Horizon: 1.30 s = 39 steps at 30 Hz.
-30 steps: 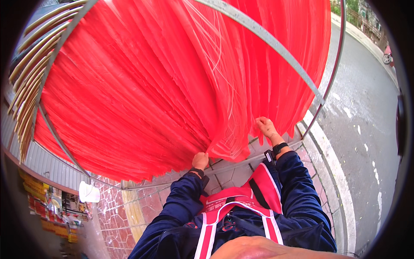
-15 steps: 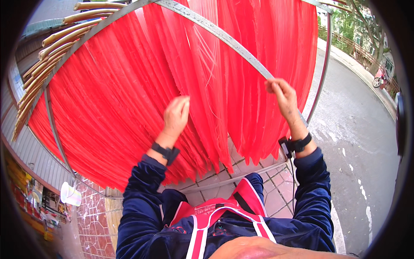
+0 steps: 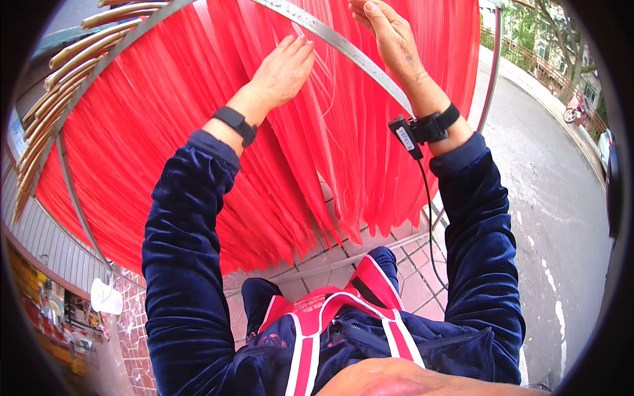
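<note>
Long red strands hang side by side in a dense curtain from the metal frame; what they are made of I cannot tell. My left hand is raised in front of them, fingers stretched out near some thin, pale loose strands. Whether its fingertips touch those strands is unclear. Higher up and to the right is my right hand, beyond the curved metal bar, its fingers extended at the top edge of the view. Neither hand shows anything in its grasp. A black band is around each wrist.
Several wooden poles stick out past the frame at the upper left. A white bucket stands at the lower left. Paving tiles lie under the strands' lower ends. A road runs along the right, with a motorbike far off.
Both hands have moved up and away from me; the left also went slightly right, the right slightly left. My left fingers have stretched out. My right hand has left the metal bar.
</note>
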{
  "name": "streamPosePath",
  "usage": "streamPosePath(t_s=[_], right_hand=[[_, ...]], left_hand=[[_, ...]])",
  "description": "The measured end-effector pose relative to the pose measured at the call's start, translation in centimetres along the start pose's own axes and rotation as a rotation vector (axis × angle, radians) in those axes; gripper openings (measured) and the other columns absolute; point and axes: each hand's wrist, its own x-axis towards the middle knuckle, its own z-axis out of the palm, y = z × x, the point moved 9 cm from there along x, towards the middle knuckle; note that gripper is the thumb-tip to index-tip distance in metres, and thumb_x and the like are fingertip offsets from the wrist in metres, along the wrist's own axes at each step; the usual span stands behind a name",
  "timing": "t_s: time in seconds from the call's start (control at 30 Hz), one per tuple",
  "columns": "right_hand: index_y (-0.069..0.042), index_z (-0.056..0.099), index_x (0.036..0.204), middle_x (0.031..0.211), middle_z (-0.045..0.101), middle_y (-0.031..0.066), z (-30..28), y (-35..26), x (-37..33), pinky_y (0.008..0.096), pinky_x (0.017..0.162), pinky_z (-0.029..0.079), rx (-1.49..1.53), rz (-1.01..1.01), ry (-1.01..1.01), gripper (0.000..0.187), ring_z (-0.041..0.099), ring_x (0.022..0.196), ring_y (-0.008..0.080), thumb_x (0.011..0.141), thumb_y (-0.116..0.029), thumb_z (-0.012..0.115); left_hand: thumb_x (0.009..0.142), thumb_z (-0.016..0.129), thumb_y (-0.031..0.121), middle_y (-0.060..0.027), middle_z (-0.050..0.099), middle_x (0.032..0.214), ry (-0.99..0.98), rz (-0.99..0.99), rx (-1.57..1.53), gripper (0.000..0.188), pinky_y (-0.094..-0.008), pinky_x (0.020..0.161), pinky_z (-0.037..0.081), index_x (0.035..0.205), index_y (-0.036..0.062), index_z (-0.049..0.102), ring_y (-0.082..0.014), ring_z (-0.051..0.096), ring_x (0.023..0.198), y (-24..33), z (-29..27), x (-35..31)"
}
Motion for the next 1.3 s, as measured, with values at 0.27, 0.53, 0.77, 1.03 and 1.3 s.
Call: streamPosePath(t_s=[0.27,0.53,0.77,1.03,1.3], right_hand=[[-0.006,0.062,0.121,0.104,0.067,0.0093,-0.5,1.2,-2.9,0.0298,0.085,0.048,-0.256,0.043,0.044,0.031,0.062,0.098,0.0166,0.1,-0.026,0.05],[-0.001,0.039,0.143,0.146,0.041,0.0167,3.6,9.3,5.3,0.0371,0.116,0.027,0.326,0.412,-0.367,0.056,0.037,0.137,0.0275,0.103,-0.04,0.04],[-0.004,0.026,0.15,0.155,0.023,0.0205,7.2,14.6,6.3,0.0408,0.117,0.02,0.348,0.735,-0.479,0.082,0.021,0.144,0.0277,0.096,-0.065,0.036],[-0.005,0.03,0.147,0.151,0.026,0.018,2.1,8.7,4.6,0.0398,0.114,0.022,-0.086,0.477,-0.296,0.078,0.023,0.14,0.0274,0.094,-0.062,0.037],[-0.005,0.045,0.135,0.133,0.046,0.0145,-0.2,9.4,3.1,0.0361,0.104,0.035,-0.543,0.286,-0.341,0.053,0.042,0.125,0.0238,0.098,-0.043,0.039]], left_hand=[[0.085,0.052,0.008,-0.0183,0.061,0.114,0.108,0.016,-0.026,0.032,-0.0463,0.107,0.038,0.114,-0.0045,0.059,-0.0325,0.055,0.115,-0.1,1.5,2.5],[0.083,0.052,0.01,-0.0155,0.069,0.102,-0.285,-0.1,0.065,0.03,-0.0461,0.1,0.043,0.108,-0.0025,0.063,-0.0319,0.063,0.104,-1.5,6.8,5.0],[0.091,0.047,0.019,-0.0169,0.061,0.125,-0.42,-0.123,0.092,0.035,-0.0487,0.108,0.035,0.115,0.0005,0.064,-0.0303,0.053,0.124,-1.9,9.7,5.5],[0.097,0.038,0.056,-0.013,0.057,0.135,-0.776,-0.301,0.111,0.06,-0.0507,0.117,0.017,0.119,0.0086,0.068,-0.027,0.041,0.136,-6.2,10.9,-0.7],[0.094,0.043,0.06,-0.0087,0.049,0.144,-0.863,-0.15,0.388,0.06,-0.0482,0.12,0.008,0.127,0.014,0.063,-0.0243,0.034,0.141,-7.0,9.6,-3.8]])
